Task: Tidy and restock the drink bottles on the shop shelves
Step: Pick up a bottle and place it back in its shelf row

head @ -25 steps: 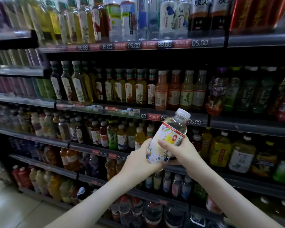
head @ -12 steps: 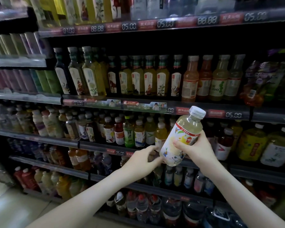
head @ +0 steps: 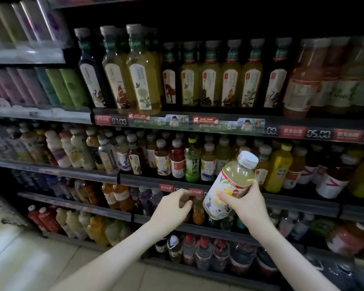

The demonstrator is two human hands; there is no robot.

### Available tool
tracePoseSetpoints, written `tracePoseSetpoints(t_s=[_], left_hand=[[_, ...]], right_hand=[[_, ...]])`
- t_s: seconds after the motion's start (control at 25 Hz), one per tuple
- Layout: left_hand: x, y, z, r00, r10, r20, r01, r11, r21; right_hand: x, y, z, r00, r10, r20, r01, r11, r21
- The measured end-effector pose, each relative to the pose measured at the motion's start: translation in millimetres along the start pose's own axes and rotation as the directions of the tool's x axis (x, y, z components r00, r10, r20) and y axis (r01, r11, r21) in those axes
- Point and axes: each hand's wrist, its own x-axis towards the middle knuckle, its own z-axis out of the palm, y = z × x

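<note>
The right hand [head: 247, 203] grips a pale yellow drink bottle [head: 229, 185] round its lower label, thumb in front, the white cap [head: 247, 159] tilted up and away to the right. Just left of the bottle's base, apart from it, the left hand [head: 172, 208] hangs loosely curled and holds nothing. Its fingertips lie before a small orange bottle [head: 198, 213] on the shelf behind, perhaps touching it; the blur hides which. Above both hands runs a shelf rail [head: 139, 178] with red price tags [head: 195, 192] and a row of upright tea bottles [head: 192, 164].
</note>
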Motion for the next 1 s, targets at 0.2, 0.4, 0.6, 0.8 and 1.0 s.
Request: tracePoseSetpoints(t_s=[0.2,0.4,0.6,0.8,1.0], left_hand=[[-9,-38,-4,0.999,0.052,0.004,-0.052,0.997,-0.053],[35,-120,-43,0.985,-0.061,-0.161,0.057,0.998,-0.034],[125,-201,-101,0.953,-0.003,-0.304,0.032,0.996,0.088],[221,-229,-122,0.913,0.225,-0.340,-0.201,0.974,0.105],[254,-233,-111,0.896,0.134,-0.423,-0.150,0.989,-0.004]], right_hand=[[13,16,59,0.998,0.020,0.056,-0.019,1.000,-0.013],[32,31,149,0.995,0.083,0.056,-0.086,0.995,0.048],[77,47,241,0.993,0.103,-0.061,-0.101,0.995,0.025],[108,69,305,0.980,0.079,-0.181,-0.071,0.996,0.048],[116,85,329,0.954,0.050,-0.297,-0.031,0.997,0.070]])
